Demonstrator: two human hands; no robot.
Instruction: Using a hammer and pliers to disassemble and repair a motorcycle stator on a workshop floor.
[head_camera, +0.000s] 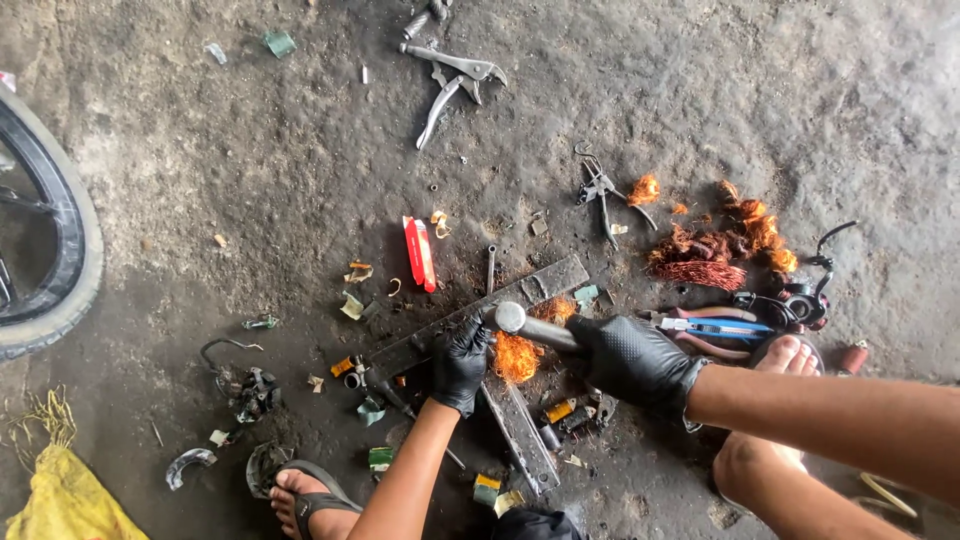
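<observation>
Gloved right hand (630, 360) is gripping the hammer (530, 325), its long axis pointing left toward copper winding (516, 357); left hand (460, 362) is pinching that winding directly beneath.

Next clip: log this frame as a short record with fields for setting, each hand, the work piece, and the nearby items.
setting: rough concrete floor, person crouched in sandals
left hand: black glove, pressing on a clump of copper wire
right hand: black glove, gripping a hammer by the handle, head over the wire
work surface: flat metal bar under the wire
nearby: locking pliers, red box cutter, copper wire pile, blue-handled pliers, tyre, yellow sack
</observation>
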